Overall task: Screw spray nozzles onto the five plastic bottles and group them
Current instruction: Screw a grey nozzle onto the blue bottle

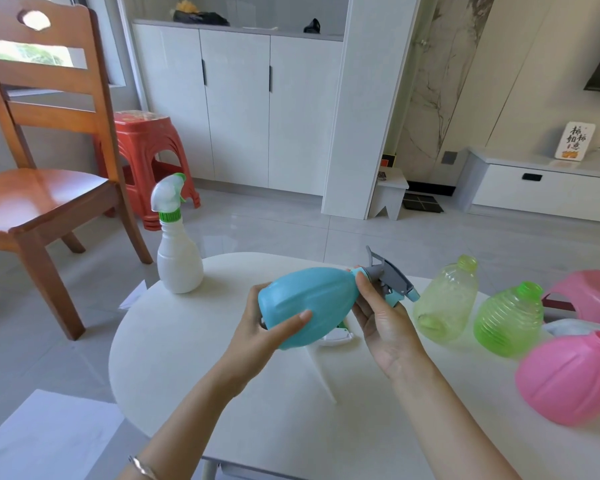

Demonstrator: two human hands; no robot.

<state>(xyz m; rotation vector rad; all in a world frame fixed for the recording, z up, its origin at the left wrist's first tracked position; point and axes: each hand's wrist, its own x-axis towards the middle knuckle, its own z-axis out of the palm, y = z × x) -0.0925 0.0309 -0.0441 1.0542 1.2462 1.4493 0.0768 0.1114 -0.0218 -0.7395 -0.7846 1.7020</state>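
The left hand [267,327] curls around the base of the blue bottle [312,303], held sideways above the white table [257,393]. The right hand [385,327] pinches the grey nozzle [390,277] at its neck, fingers curled

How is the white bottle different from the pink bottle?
The white bottle wears a white and green spray nozzle; the pink bottle has a bare, open neck. The white bottle is slim and pear-shaped; the pink bottle is squat, round and ridged. The white bottle stands alone at the table's far left; the pink bottle sits at the right, near a green bottle. Both are plastic, and nobody holds either.
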